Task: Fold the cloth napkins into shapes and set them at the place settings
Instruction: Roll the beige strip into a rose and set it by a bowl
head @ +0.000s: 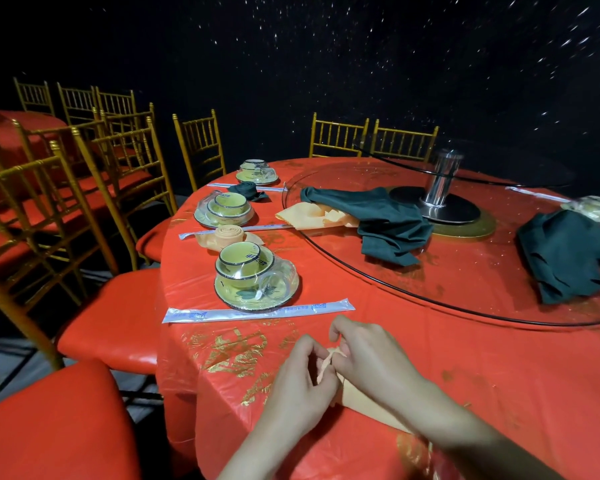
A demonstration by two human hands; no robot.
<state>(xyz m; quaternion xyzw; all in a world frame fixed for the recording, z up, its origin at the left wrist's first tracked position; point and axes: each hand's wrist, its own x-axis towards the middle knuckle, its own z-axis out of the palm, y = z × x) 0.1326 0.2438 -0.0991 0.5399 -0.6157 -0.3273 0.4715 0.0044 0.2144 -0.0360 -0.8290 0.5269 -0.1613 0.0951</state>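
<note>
Because the round table's red plastic cloth with gold print (465,358) looks slick and drapes over the near edge, the peach cloth napkin (364,398) being worked there could slide off if pulled toward the body. It lies flat right at that edge, partly under the right forearm.

A forward reach risks brushing the rim of the clear glass turntable (413,293) and the loose dark green napkins (392,223) heaped on it. Nearer, a careless wrist could nudge the film-wrapped yellow bowl-and-saucer setting (253,278) or skew the long white-wrapped chopsticks (257,310).

The left hand (298,382) and right hand (368,358) both pinch the napkin's raised, twisted corner between thumb and fingertips. I judge that uneven tension there would let the twist spring open and spoil the shape.
</note>
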